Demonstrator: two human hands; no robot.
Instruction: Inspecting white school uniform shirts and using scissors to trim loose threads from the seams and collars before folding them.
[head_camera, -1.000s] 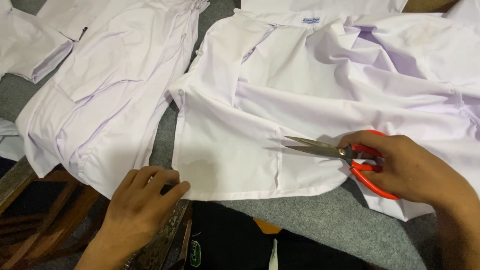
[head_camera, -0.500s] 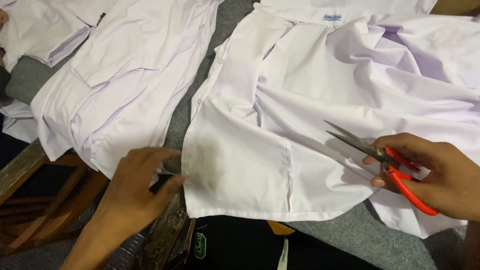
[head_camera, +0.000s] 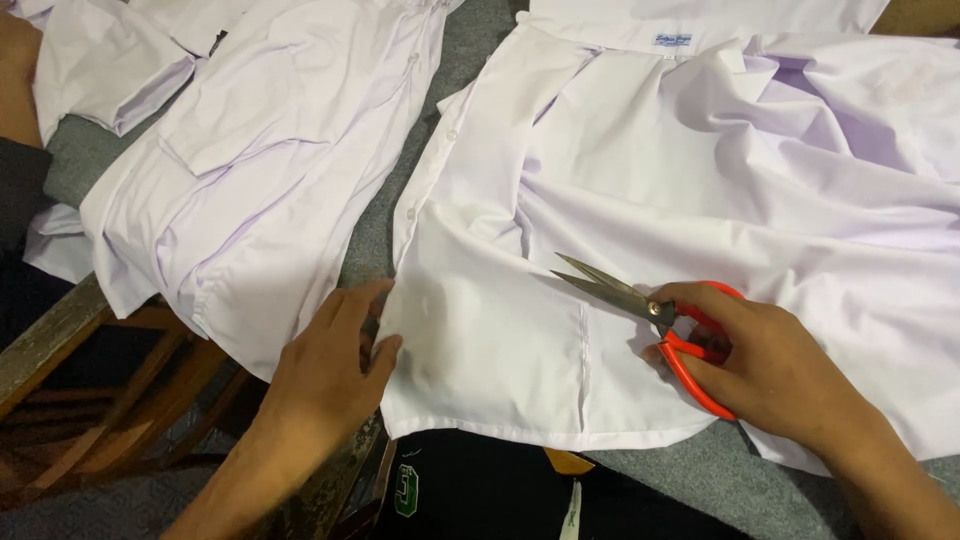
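A white shirt (head_camera: 700, 200) lies spread on a grey table top (head_camera: 420, 200). My right hand (head_camera: 770, 365) grips orange-handled scissors (head_camera: 640, 305), whose slightly parted blades point left just above the shirt's lower front. My left hand (head_camera: 330, 370) rests at the shirt's lower left corner, with thumb and fingers touching the fabric edge. The shirt's hem runs along the near table edge between both hands.
A second white shirt (head_camera: 270, 170) lies to the left, hanging over the table edge. More white garments (head_camera: 100, 70) sit at the far left. A wooden frame (head_camera: 90, 400) shows below the table on the left. Dark clothing (head_camera: 480, 495) is under the near edge.
My left hand has moved up and right onto the shirt's corner. My right hand has shifted with the scissors, whose blades now lie over the shirt's lower front. The view has moved closer.
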